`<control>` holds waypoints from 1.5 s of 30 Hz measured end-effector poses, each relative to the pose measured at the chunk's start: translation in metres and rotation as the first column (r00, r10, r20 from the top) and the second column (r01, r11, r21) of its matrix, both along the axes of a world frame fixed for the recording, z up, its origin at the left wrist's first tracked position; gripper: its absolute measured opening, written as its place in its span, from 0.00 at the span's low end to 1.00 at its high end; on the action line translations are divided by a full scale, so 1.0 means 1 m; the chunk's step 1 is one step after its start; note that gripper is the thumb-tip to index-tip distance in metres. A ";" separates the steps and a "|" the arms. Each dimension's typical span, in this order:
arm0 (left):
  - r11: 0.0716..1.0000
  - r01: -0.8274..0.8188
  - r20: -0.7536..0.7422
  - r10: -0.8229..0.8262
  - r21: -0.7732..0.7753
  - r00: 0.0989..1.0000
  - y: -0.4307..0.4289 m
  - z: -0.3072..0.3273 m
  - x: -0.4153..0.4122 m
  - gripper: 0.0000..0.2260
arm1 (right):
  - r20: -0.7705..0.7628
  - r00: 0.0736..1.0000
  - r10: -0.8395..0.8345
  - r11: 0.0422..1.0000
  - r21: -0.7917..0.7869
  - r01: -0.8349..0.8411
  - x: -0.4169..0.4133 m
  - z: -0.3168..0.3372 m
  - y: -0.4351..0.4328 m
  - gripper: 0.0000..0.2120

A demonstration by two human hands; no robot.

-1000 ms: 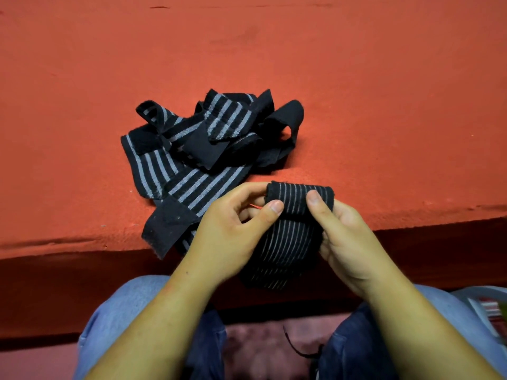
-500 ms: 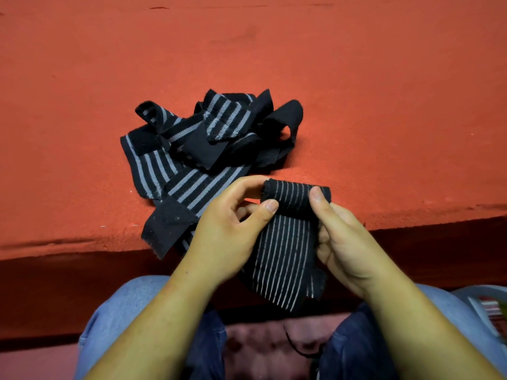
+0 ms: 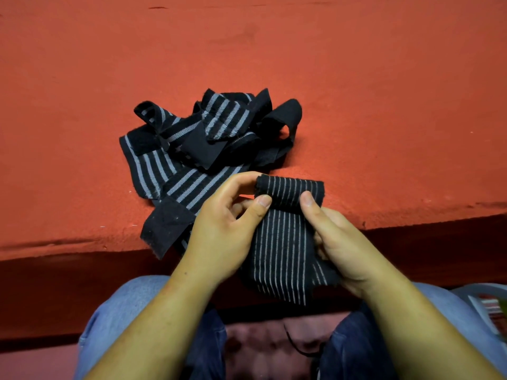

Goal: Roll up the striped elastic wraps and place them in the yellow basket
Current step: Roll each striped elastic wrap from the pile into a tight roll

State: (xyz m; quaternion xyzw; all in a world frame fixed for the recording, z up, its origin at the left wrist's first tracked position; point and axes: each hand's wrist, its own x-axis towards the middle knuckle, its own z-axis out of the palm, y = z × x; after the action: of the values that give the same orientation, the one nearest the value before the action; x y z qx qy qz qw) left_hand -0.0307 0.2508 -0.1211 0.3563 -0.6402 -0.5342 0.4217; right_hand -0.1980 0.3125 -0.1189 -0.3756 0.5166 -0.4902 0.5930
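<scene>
Low in the frame, above my knees in jeans (image 3: 118, 319), my left hand (image 3: 225, 237) and right hand (image 3: 343, 242) both pinch the thin-striped wrap (image 3: 282, 250). Each thumb presses on its rolled top end with the fingers curled behind, and the loose tail hangs down between my palms. Beyond them, at mid-frame, the pile of wider-striped wraps (image 3: 203, 141) lies tangled on the red surface (image 3: 356, 91), one end drooping over its near edge beside my left hand.
</scene>
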 end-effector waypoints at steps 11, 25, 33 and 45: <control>0.995 0.039 0.041 -0.036 -0.089 0.999 -0.005 -0.003 0.001 0.16 | 0.122 0.989 -0.079 0.997 0.005 0.079 0.001 0.006 0.001 0.23; 0.958 0.129 -0.041 -0.123 0.256 0.992 -0.003 -0.001 -0.002 0.14 | 0.174 0.944 -0.280 0.954 -0.063 0.295 -0.004 0.008 -0.002 0.11; 0.886 0.247 -0.054 -0.245 0.393 0.968 0.002 0.000 -0.001 0.08 | 0.208 0.916 -0.343 0.928 -0.078 0.365 -0.009 0.004 -0.003 0.10; 0.918 0.289 0.011 -0.303 0.270 0.953 0.008 0.005 -0.004 0.17 | 0.176 0.956 -0.236 0.957 -0.127 0.260 -0.009 0.000 -0.004 0.15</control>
State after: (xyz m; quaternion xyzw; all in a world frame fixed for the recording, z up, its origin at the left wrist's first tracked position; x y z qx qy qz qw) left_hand -0.0352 0.2583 -0.1163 0.3224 -0.6205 -0.6629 0.2676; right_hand -0.2072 0.3085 -0.1190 -0.3103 0.4728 -0.6265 0.5363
